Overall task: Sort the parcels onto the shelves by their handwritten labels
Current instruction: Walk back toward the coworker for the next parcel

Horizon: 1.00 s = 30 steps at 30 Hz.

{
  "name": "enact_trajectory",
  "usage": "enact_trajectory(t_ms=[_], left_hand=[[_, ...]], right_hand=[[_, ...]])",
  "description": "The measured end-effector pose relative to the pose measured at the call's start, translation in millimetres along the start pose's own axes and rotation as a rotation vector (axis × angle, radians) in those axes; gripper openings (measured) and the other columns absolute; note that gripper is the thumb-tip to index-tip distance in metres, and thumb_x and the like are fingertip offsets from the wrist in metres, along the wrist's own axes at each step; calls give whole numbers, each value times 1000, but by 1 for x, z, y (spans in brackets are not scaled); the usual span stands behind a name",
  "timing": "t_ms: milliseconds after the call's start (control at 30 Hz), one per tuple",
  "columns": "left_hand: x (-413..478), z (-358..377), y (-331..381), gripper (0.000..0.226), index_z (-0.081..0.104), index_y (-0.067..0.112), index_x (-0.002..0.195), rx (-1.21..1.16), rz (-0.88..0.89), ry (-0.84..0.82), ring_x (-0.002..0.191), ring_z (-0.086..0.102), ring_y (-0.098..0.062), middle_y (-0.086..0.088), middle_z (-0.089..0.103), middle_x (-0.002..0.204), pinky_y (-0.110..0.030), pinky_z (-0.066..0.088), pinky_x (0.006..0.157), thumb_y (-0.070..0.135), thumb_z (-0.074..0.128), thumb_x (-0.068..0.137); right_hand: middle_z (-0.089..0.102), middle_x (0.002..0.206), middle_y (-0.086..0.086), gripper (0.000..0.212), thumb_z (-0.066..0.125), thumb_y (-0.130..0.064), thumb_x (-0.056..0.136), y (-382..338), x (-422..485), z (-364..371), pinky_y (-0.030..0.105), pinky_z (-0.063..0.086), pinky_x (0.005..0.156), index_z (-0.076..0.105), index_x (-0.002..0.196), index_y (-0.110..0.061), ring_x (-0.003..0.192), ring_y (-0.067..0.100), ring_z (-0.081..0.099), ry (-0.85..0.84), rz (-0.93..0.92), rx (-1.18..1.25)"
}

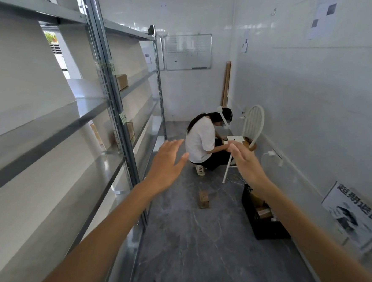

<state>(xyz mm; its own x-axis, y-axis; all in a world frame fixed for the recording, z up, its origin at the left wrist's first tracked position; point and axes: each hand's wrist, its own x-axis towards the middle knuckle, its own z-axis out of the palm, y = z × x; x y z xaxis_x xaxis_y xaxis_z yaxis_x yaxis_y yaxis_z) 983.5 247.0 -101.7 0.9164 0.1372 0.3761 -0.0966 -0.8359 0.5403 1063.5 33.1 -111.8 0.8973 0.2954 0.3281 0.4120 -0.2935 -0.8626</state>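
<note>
Both my arms reach forward over the floor. My left hand [167, 164] is empty with fingers spread, beside the grey metal shelving [110, 86] on the left. My right hand [246, 162] is also empty, fingers extended, above a black crate [261, 223] that holds several brown parcels. One cardboard parcel [122, 81] sits on an upper shelf, another parcel [130, 129] on the shelf below. A small brown parcel [204, 198] lies on the floor between my hands. Green handwritten labels [123, 117] are stuck on the shelf post.
A person in a white shirt [205, 141] crouches ahead by a white folding chair [252, 127]. A whiteboard [188, 52] hangs on the far wall. A poster [357, 214] leans on the right wall. The aisle is narrow, with grey floor.
</note>
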Motion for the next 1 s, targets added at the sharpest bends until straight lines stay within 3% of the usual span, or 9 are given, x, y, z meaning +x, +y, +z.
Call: enact_trajectory(t_ms=[100, 167, 233, 267, 400, 600, 700, 833, 1000], left_hand=[[27, 15, -6, 60, 25, 21, 148, -14, -36, -25, 147, 9, -20, -4, 23, 157, -45, 12, 120, 49, 34, 95], [45, 22, -11, 70, 25, 21, 148, -32, -68, -56, 147, 11, -20, -4, 22, 157, -47, 14, 119, 59, 28, 90], [63, 27, -16, 77, 25, 19, 148, -33, -93, -51, 146, 14, -20, -5, 24, 157, -47, 15, 119, 64, 24, 85], [73, 29, -19, 75, 25, 19, 148, -28, -105, -42, 146, 15, -20, -6, 24, 157, -46, 15, 119, 62, 24, 87], [103, 45, -25, 70, 27, 17, 147, -21, -129, -10, 145, 19, -20, -6, 27, 155, -42, 16, 119, 58, 26, 91], [143, 78, -27, 84, 27, 17, 148, -89, -151, -73, 144, 21, -23, -9, 27, 155, -48, 21, 117, 67, 23, 81], [170, 91, -35, 73, 26, 16, 148, -83, -152, -98, 145, 19, -22, -9, 25, 156, -48, 19, 118, 60, 26, 90], [214, 105, -52, 64, 26, 15, 148, -88, -144, -108, 145, 19, -23, -9, 25, 156, -47, 19, 118, 51, 31, 96], [264, 119, -68, 59, 28, 9, 146, -73, -91, -109, 143, 25, -24, -11, 31, 153, -43, 18, 118, 43, 32, 98]], right_hand=[[49, 141, 3, 49, 32, -42, 99, 19, 32, -6, 30, 32, 109, 47, 137, -15, 131, 17, 43, 2, 16, 31], [55, 133, -1, 47, 32, -41, 99, 31, 51, -13, 17, 33, 101, 52, 132, -14, 126, 15, 47, 12, 15, 47], [62, 111, -12, 38, 31, -40, 99, 43, 68, -20, 0, 35, 83, 58, 116, -18, 109, 10, 54, -1, -4, 60], [62, 102, -13, 37, 31, -40, 100, 48, 77, -23, -1, 37, 79, 59, 112, -20, 104, 9, 55, -12, -9, 62], [64, 111, 8, 46, 31, -40, 100, 70, 110, -32, 29, 43, 93, 59, 117, -8, 107, 20, 59, -38, -8, 57], [59, 105, -5, 35, 30, -38, 100, 90, 150, -23, 11, 37, 79, 58, 110, -19, 92, -5, 52, -63, 44, 74], [59, 102, -3, 36, 30, -38, 100, 105, 170, -15, 3, 38, 75, 58, 112, -18, 90, -8, 52, -67, 61, 78], [61, 105, 5, 43, 31, -39, 100, 125, 202, -3, 10, 37, 78, 59, 113, -8, 94, 2, 54, -69, 83, 92], [60, 115, 0, 45, 30, -43, 99, 143, 249, 3, 17, 35, 81, 57, 122, -15, 109, 11, 52, -46, 119, 70]])
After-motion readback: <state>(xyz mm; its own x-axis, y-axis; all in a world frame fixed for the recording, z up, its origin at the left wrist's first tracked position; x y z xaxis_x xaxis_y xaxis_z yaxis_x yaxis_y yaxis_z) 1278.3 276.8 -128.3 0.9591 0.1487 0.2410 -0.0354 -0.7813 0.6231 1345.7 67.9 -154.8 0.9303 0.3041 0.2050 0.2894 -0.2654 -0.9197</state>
